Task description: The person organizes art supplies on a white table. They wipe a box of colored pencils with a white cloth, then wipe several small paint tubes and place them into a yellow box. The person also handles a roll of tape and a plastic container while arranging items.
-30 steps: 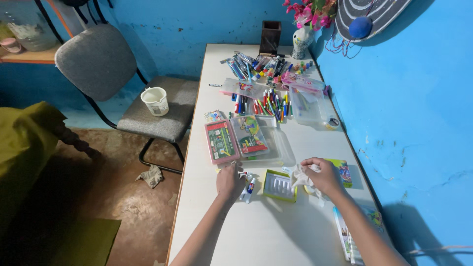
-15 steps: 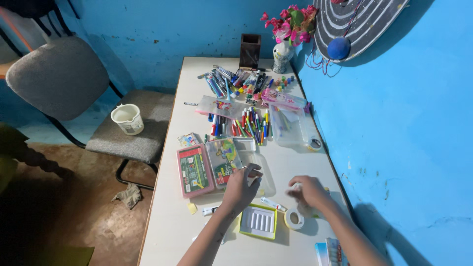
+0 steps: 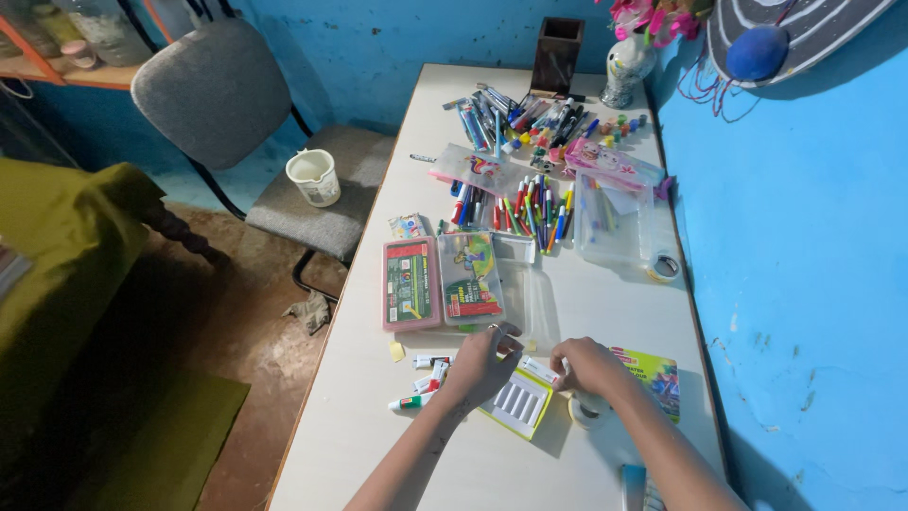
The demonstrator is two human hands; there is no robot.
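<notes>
Both hands work at the near edge of the white desk [image 3: 605, 312]. Left hand [image 3: 480, 364] rests over the upper corner of the yellow-green tray [image 3: 515, 402], fingers curled; whether its grip has hold of anything I cannot tell. Right hand [image 3: 588, 367] sits just beside the tray's far corner, fingers bent down above a roll of tape [image 3: 588, 411]; grip state hidden by the knuckles. Tray lies tilted, white ribbed insert facing up, probably so its slots stay reachable. Small paint tubes [image 3: 423, 378] lie loose to the left. Two flat plastic cases [image 3: 443, 279] lie side by side beyond. Felt pens [image 3: 525, 203] are heaped farther up the desk.
</notes>
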